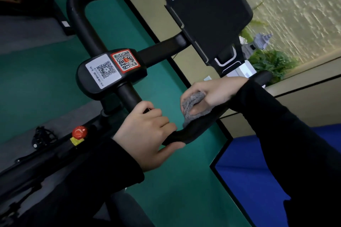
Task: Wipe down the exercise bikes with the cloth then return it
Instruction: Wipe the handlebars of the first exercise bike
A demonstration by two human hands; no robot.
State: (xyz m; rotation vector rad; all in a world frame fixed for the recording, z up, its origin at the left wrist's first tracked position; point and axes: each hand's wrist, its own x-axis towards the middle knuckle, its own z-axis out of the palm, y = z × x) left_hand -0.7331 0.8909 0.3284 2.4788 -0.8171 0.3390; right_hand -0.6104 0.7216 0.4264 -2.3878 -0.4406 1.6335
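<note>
A black exercise bike fills the view, tilted, with its looped handlebar (81,24) running from top centre down to the middle. My left hand (147,134) grips the near bend of the handlebar, thumb underneath. Just right of it, my right hand (212,92) grips the handlebar through a bunched grey cloth (191,105), which is wrapped around the bar. Both arms wear black sleeves.
A black console pad with two QR stickers (110,69) sits on the bar's centre. A black tablet holder (212,14) stands above my right hand. A red knob (79,131) sits on the frame at lower left. Green and blue floor lies beneath; plants at right.
</note>
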